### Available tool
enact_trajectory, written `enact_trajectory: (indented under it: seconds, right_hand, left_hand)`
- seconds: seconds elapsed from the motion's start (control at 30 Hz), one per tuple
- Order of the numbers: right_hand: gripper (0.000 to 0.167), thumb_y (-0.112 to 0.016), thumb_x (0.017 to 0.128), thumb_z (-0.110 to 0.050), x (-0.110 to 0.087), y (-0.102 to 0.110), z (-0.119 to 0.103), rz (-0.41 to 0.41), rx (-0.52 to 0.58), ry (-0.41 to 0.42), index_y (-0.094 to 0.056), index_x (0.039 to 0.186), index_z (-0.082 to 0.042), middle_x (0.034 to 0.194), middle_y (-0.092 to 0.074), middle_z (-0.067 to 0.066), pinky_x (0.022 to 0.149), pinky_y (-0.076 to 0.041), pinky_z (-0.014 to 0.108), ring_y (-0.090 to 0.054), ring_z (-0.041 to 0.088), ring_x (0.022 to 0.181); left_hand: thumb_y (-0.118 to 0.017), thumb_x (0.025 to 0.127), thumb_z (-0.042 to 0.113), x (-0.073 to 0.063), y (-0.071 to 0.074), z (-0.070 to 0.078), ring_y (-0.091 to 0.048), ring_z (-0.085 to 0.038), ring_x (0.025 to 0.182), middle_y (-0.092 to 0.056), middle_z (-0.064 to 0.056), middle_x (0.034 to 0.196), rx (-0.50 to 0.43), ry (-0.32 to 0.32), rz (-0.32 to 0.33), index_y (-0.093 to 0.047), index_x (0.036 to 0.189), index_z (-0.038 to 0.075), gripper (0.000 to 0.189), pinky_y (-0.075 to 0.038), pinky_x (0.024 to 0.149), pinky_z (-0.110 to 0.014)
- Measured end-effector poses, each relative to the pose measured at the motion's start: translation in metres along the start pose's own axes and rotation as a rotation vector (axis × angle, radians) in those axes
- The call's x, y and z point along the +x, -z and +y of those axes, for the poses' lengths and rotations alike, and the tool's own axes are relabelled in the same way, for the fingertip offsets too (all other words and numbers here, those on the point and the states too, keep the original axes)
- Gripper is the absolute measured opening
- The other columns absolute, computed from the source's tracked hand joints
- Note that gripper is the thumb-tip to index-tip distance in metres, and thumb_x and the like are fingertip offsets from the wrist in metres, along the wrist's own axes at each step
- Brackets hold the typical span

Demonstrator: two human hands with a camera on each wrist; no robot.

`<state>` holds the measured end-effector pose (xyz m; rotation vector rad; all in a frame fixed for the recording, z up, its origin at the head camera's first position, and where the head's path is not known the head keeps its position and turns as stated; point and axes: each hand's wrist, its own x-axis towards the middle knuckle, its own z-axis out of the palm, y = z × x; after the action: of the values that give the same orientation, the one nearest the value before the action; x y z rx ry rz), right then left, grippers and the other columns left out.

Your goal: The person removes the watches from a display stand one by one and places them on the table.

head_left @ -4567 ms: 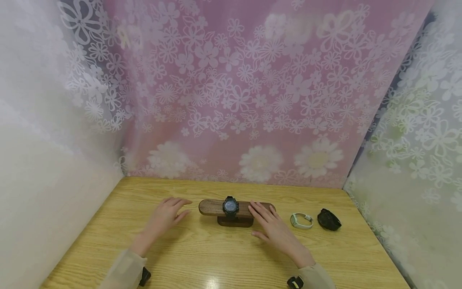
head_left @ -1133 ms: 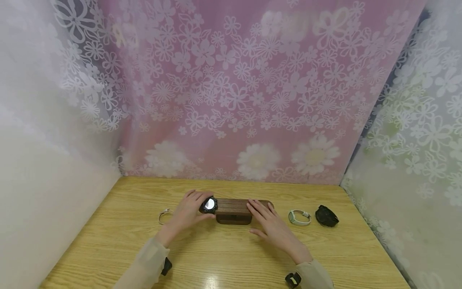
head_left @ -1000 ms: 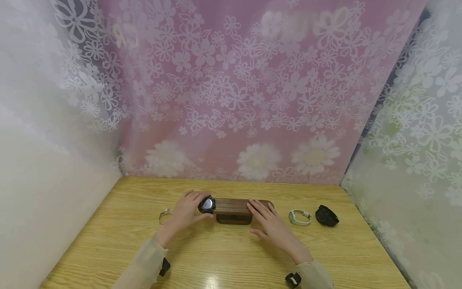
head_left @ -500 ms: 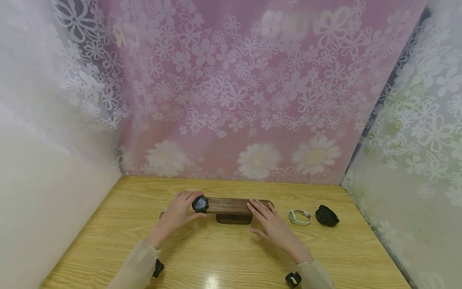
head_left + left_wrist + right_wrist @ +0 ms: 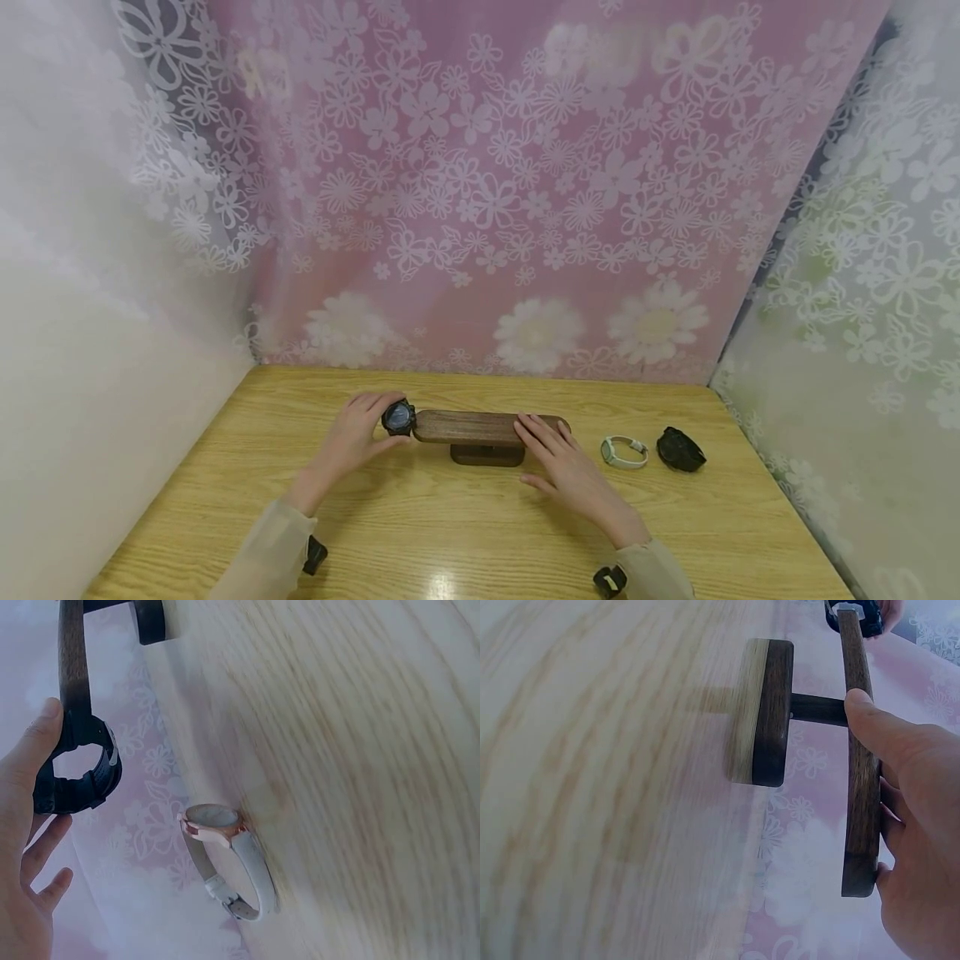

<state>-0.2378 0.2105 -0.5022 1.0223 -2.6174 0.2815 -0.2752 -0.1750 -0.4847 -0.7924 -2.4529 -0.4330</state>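
Observation:
My left hand (image 5: 356, 433) pinches a black digital watch (image 5: 398, 417) between thumb and fingers, its strap closed in a loop. The watch is at the left end of the dark wooden watch stand (image 5: 468, 427); whether the loop still touches the bar I cannot tell. In the left wrist view, background shows through the loop (image 5: 96, 796). My right hand (image 5: 570, 475) rests on the right part of the bar, fingers fairly straight on top, thumb in front. A white-strapped watch with a rose-gold case (image 5: 217, 825) stands on the table near my left hand, hidden in the head view.
Right of the stand, a pale green watch (image 5: 624, 452) and a black watch (image 5: 680, 450) lie on the wooden table (image 5: 465, 533). Floral curtains (image 5: 480, 208) close off the back and the right side.
My left hand has taken hold of the black watch, which sat mid-bar earlier, and slid it left to the bar's end. My right hand keeps its place on the stand.

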Motion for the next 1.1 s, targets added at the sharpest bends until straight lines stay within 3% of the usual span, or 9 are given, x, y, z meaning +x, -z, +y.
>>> enact_trajectory:
  seconds: [0.53,1.1]
  right_hand:
    - [0.083,-0.078,0.09,-0.034,0.001,-0.004,0.001,0.042,-0.018,0.034,-0.038,0.156,-0.004,0.162,-0.035,0.015,0.116,-0.03,0.063,-0.036,0.036,0.147]
    - [0.082,-0.076,0.092,-0.034,0.001,-0.001,-0.001,0.011,0.004,0.002,-0.036,0.158,-0.007,0.166,-0.027,0.008,0.119,-0.026,0.06,-0.028,0.029,0.151]
  left_hand:
    - [-0.094,0.069,0.034,-0.008,0.017,-0.02,-0.064,-0.036,0.11,-0.069,-0.014,0.121,0.021,0.009,0.052,-0.063,0.133,0.007,0.076,-0.048,0.101,-0.057]
    - [-0.097,0.063,0.027,-0.03,0.044,-0.048,-0.064,-0.038,0.107,-0.069,-0.018,0.117,0.057,0.043,0.117,-0.064,0.13,0.003,0.078,-0.054,0.091,-0.056]
